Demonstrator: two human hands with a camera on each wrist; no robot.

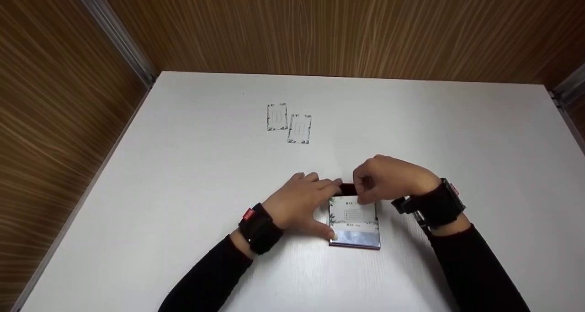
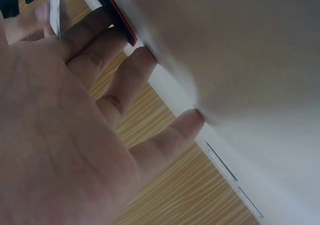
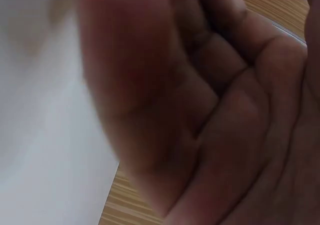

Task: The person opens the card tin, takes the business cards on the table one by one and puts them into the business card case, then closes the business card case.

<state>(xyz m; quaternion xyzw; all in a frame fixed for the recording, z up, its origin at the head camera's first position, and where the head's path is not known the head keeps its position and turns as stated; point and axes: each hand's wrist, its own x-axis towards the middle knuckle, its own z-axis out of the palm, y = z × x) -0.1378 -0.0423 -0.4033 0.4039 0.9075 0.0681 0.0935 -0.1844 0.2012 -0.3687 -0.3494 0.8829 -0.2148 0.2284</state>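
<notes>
The right hand [image 1: 388, 182] curls over the far edge of a small clear-fronted card holder with a dark red back [image 1: 354, 221], its fingertips bent down and pinching at a white card with a green leaf border [image 1: 353, 211] that sits in the holder's upper half. In the right wrist view only the curled palm [image 3: 235, 115] shows, so the pinch itself is hidden there. The left hand [image 1: 305, 202] lies at the holder's nine o'clock side, fingers straight and spread, thumb against the near left corner and fingertips touching the far left corner. The left wrist view shows those straight fingers [image 2: 125, 80] meeting the holder's dark red edge [image 2: 120, 20]. The holder lies flat on the white table [image 1: 183, 188]. Well apart, at about eleven o'clock from the hands, two more leaf-bordered cards [image 1: 289, 123] lie side by side.
</notes>
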